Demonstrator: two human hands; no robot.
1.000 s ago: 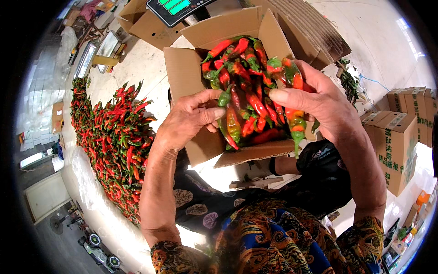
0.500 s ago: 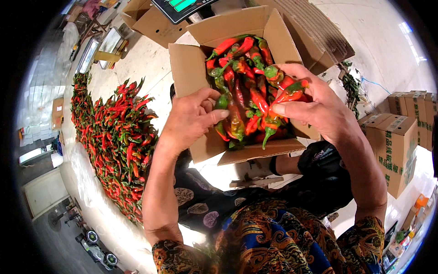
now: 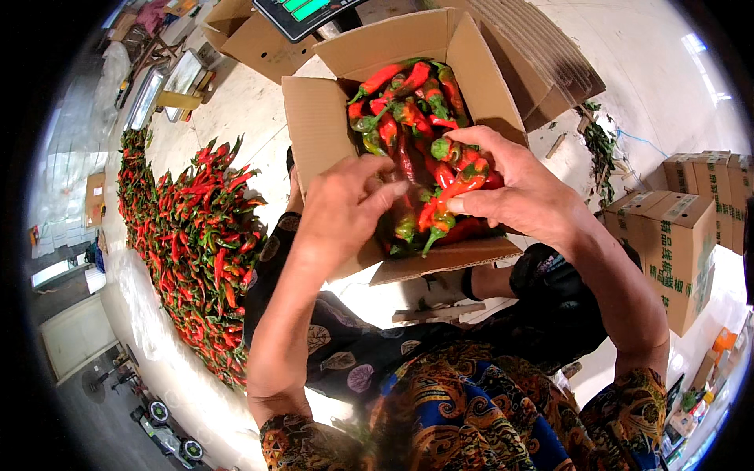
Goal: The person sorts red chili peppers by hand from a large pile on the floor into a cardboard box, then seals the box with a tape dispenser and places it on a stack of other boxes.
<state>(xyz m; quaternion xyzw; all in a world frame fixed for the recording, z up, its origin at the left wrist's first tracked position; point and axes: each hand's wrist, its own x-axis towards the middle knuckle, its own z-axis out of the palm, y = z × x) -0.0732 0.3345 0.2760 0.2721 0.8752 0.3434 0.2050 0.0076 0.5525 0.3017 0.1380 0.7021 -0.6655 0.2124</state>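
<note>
An open cardboard box [image 3: 310,122] in front of me holds a layer of long red peppers [image 3: 383,77], some partly green, with green stems. My right hand [image 3: 522,177] is over the box's right side, with thumb and fingers closed round a few red peppers [image 3: 465,182]. Their green stems point down and to the left. Over the left side of the box is my left hand [image 3: 345,202], somewhat blurred. Its thumb and forefinger stand apart above the peppers, and nothing shows held between them.
To the left, a long heap of red and green peppers [image 3: 200,235] covers the floor. A scale display [image 3: 302,12] glows green beyond the box. Other cardboard boxes stand at the far left [image 3: 263,51] and right [image 3: 664,251]. Leaf scraps [image 3: 601,153] lie on the floor.
My left hand has loosened from the peppers at the box's left side, its thumb moving rightward. My right hand, still holding peppers, has shifted slightly left and down.
</note>
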